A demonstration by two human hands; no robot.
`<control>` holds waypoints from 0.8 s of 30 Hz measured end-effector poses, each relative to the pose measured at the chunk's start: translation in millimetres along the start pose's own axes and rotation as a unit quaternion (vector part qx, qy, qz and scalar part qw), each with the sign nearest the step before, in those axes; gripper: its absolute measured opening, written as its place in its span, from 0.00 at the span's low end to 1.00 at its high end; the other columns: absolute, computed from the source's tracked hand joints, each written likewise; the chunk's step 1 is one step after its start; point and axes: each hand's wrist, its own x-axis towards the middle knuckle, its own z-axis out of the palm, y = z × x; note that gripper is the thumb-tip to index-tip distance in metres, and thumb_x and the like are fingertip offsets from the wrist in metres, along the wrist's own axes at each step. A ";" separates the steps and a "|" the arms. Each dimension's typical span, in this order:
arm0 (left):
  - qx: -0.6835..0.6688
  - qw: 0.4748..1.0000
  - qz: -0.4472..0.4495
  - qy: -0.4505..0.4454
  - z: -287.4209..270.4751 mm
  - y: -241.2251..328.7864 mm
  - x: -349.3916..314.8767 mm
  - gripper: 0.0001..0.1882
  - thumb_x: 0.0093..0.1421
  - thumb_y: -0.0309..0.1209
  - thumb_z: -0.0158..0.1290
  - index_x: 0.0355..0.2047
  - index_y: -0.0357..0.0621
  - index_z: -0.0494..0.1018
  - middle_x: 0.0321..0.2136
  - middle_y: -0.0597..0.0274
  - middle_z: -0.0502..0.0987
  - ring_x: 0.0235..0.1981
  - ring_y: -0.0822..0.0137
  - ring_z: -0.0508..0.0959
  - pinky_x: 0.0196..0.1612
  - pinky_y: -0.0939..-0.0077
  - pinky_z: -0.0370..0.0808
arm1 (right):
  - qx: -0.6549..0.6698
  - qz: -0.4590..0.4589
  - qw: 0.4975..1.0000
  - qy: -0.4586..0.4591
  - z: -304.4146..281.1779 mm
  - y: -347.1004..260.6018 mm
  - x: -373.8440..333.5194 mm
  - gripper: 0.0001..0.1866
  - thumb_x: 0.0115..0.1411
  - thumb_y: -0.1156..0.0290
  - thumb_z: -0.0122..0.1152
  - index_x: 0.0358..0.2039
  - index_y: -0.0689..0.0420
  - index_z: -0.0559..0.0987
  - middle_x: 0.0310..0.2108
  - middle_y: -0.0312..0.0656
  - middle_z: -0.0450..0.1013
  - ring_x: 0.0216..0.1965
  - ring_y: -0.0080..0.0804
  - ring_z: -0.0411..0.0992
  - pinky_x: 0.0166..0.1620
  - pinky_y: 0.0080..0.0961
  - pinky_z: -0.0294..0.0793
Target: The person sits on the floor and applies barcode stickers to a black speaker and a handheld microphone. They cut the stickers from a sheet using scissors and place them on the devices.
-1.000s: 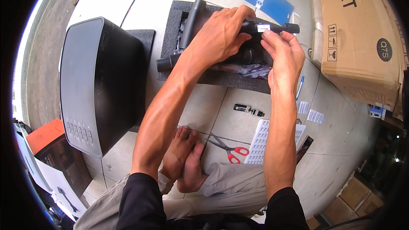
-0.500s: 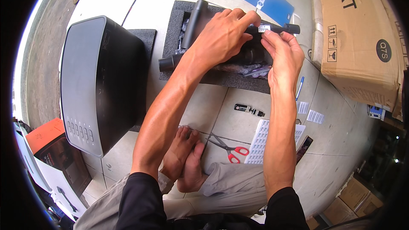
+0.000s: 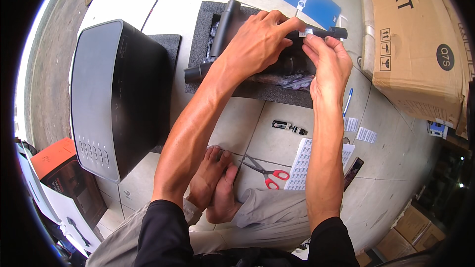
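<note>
A slim black rod-shaped piece (image 3: 337, 32), perhaps a microphone handle, lies across the far right of a dark grey foam tray (image 3: 198, 34). My left hand (image 3: 260, 39) grips its left part between bent fingers and thumb, which hide that end. On the rod sits a small white label (image 3: 305, 32). The thumb and fingertips of my right hand (image 3: 330, 59) press at the label's right edge and close round the rod. In the tray are a black tube (image 3: 227, 24), another black cylinder (image 3: 194, 73) at the left corner and crumpled clear plastic wrap (image 3: 297, 81), partly covered by my hands.
A large black speaker (image 3: 121, 94) stands left; a cardboard carton (image 3: 415, 44) stands right. Red-handled scissors (image 3: 272, 174), a label sheet (image 3: 297, 168), a black clip-like device (image 3: 289, 127), a pen (image 3: 348, 101) and a blue booklet (image 3: 316, 2) lie on the tiles.
My right thumb and fingertips have shifted slightly over the label, covering a little more of it. Otherwise both hands and the rod hold almost the same place.
</note>
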 end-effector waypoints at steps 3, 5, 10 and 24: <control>-0.002 1.000 0.002 0.007 1.3 -0.9 -0.3 0.21 0.58 0.27 0.60 0.51 0.56 0.71 0.40 0.52 0.76 0.43 0.49 0.77 0.48 0.57 0.74 | 0.003 0.001 1.000 0.001 -0.2 0.9 0.7 0.16 0.55 0.81 0.68 0.40 0.69 0.71 0.35 0.50 0.78 0.37 0.34 0.79 0.48 0.31 0.81; -0.005 1.000 0.004 0.011 2.0 -1.4 -0.6 0.21 0.58 0.27 0.60 0.51 0.56 0.71 0.40 0.52 0.76 0.43 0.48 0.77 0.48 0.57 0.74 | 0.000 0.004 1.000 0.002 -0.8 1.4 1.3 0.16 0.55 0.81 0.68 0.41 0.69 0.71 0.35 0.50 0.78 0.37 0.34 0.79 0.47 0.31 0.81; -0.015 1.000 -0.002 0.010 2.4 -2.1 -0.5 0.20 0.58 0.27 0.60 0.50 0.56 0.71 0.40 0.52 0.77 0.43 0.48 0.77 0.48 0.57 0.74 | -0.010 0.024 1.000 0.000 -5.1 0.1 1.8 0.18 0.55 0.79 0.70 0.42 0.69 0.72 0.37 0.50 0.78 0.37 0.34 0.79 0.47 0.30 0.81; -0.056 0.998 -0.019 0.011 0.4 -3.0 1.0 0.23 0.55 0.25 0.61 0.51 0.44 0.68 0.42 0.49 0.78 0.45 0.42 0.77 0.48 0.54 0.74 | -0.016 -0.021 0.999 -0.021 6.7 6.9 6.6 0.37 0.47 0.81 0.76 0.52 0.73 0.61 0.43 0.56 0.75 0.41 0.35 0.77 0.48 0.28 0.78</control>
